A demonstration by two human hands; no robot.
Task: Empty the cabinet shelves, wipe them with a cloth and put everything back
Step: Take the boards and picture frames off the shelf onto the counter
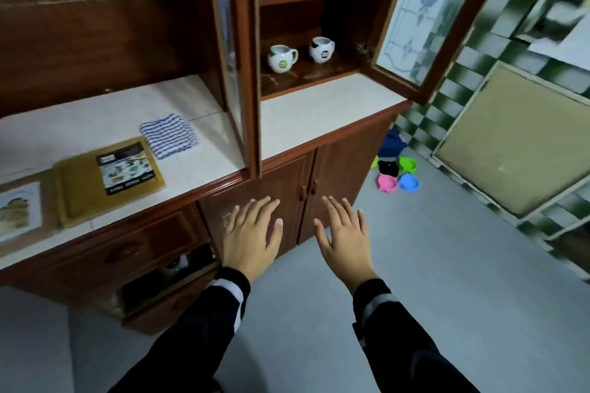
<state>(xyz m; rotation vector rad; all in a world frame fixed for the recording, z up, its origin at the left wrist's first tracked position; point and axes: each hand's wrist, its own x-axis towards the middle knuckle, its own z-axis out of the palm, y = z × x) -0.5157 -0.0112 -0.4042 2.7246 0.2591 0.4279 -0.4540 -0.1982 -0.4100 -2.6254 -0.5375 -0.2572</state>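
Findings: two round, glossy white mugs stand apart on the dark varnished lower shelf, above and beyond both grips: the green-badged mug and, to its right, the black-patched mug. A folded blue-and-white striped cloth lies on the pale tiled desk, up and left of my left grip. The open patterned-glass door juts out above my right grip. Coloured plastic bowls sit on the grey floor to its right. Both grips hover palm-down, fingers spread, holding nothing, before the lower wooden doors.
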